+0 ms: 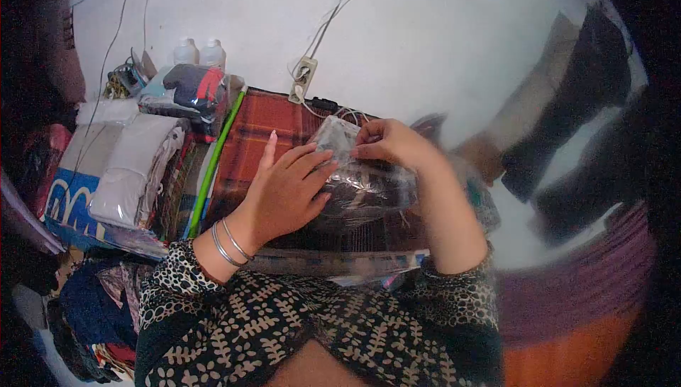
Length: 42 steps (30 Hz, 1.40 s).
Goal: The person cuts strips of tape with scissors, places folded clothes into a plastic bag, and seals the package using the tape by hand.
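Note:
In front of me lies a clear plastic bag [369, 192] with dark folded contents, probably cloth, showing through. My left hand [287, 181] has its fingers spread, and the fingertips rest on the bag's near-left part. Two silver bangles [225, 245] circle that wrist. At the bag's upper end, the fingers and thumb of my right hand [394, 144] are pinched together on the plastic. Part of the bag is hidden behind my right forearm. Beneath it spreads a red-brown plaid cloth [262, 128].
A green stick [216, 163] lies left of the cloth, beside stacked packed clothes [135, 167]. Two white bottles [211, 53] stand behind a bagged bundle [186, 92]. A power strip [302, 78] with cables hangs on the wall. Dark garments [582, 117] are at the right.

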Available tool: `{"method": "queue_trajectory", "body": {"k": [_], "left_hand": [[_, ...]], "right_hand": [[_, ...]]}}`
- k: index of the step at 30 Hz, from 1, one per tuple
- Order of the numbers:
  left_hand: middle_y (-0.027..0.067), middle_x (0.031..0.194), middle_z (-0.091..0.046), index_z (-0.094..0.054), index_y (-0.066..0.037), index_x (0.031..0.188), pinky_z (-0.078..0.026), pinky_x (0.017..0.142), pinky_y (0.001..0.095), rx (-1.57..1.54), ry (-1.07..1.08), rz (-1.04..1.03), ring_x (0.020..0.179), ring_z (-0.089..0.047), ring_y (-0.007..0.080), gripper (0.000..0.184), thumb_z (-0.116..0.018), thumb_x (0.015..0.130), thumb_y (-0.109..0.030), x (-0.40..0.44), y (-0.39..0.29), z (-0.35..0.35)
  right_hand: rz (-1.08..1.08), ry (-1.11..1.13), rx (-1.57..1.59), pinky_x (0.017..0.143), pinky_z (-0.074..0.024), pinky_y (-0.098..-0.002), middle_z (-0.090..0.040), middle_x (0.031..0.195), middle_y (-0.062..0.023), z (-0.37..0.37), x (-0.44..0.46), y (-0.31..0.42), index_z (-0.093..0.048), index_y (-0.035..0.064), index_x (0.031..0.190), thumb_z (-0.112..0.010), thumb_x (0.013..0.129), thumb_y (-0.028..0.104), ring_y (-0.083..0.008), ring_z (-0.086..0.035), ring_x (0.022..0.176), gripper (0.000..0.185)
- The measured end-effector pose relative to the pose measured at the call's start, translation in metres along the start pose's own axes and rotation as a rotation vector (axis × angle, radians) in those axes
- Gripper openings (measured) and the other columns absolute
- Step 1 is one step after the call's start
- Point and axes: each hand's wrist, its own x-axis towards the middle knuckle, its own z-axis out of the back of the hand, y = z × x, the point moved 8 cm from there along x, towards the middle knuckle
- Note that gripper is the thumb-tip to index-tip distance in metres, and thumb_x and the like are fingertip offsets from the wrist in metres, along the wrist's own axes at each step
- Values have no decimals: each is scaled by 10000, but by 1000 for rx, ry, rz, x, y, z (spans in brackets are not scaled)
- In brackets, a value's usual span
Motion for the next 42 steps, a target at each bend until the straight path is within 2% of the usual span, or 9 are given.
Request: {"method": "queue_trajectory", "body": {"k": [8,13,17,19,26,30,35,38,42], "left_hand": [[48,1231,-567,-608,-106,1161,-153,1092,627,-6,-54,1,1211,-489,235,412,-660,789,-276,-1,-3,4],[47,1223,-574,-612,-111,1157,-134,1096,626,-3,-64,4,1195,-505,237,401,-657,795,-277,-2,-3,5],[39,1215,-585,-618,-116,1153,-132,1095,627,-12,-75,17,1178,-519,243,394,-657,799,-285,-4,-2,11],[27,1204,-584,-622,-122,1148,-146,1087,632,-7,-81,21,1179,-512,231,388,-654,804,-297,-5,-1,13],[28,1209,-589,-621,-121,1151,-150,1089,629,21,-92,73,1184,-516,253,402,-664,784,-278,-8,12,29],[17,1197,-593,-628,-126,1144,-158,1082,639,101,-78,4,1194,-505,239,398,-662,789,-303,-5,5,37],[8,1277,-576,-618,-132,1182,-136,1103,623,225,63,18,1244,-473,238,406,-639,805,-280,-10,10,35],[-2,1293,-571,-607,-147,1215,-112,1118,599,302,68,32,1267,-460,240,385,-595,841,-237,-25,30,33],[19,1310,-559,-582,-155,1261,-113,1138,532,332,82,41,1285,-446,243,394,-557,876,-235,-28,44,41]], "right_hand": [[-4,-113,-149,715,-465,-320,-630,797,-55,-6,-16,15,-674,56,798,-807,691,325,-159,-559,761,319],[34,-480,-403,840,-491,-399,-644,1072,-183,13,-32,22,-639,51,1043,-789,668,414,-341,-623,960,543],[61,-589,-518,910,-456,-418,-592,1199,-182,11,-36,9,-608,51,1130,-764,705,398,-364,-574,1076,570],[457,-771,-547,985,-396,-466,-553,1268,-174,-4,-64,31,-620,59,1143,-705,773,355,-358,-514,1178,481],[679,-446,-690,1096,-176,-609,-547,1303,-85,-101,-114,62,-481,113,1335,-583,856,446,-305,-413,1314,593],[748,-325,-489,1072,-220,-613,-568,1265,-94,-90,-157,48,-512,109,1301,-599,850,415,-323,-459,1265,551],[261,-1074,-353,870,-460,-419,-655,1011,-143,-15,-246,-73,-660,43,1030,-662,798,127,-337,-610,969,247],[-373,-1442,131,769,-473,-304,-661,923,-62,-28,-329,-226,-688,40,948,-622,905,319,-157,-601,827,290],[-903,-1384,465,739,-466,-337,-628,859,-58,-121,-399,-372,-676,65,989,-592,897,435,-182,-575,750,390]]}}
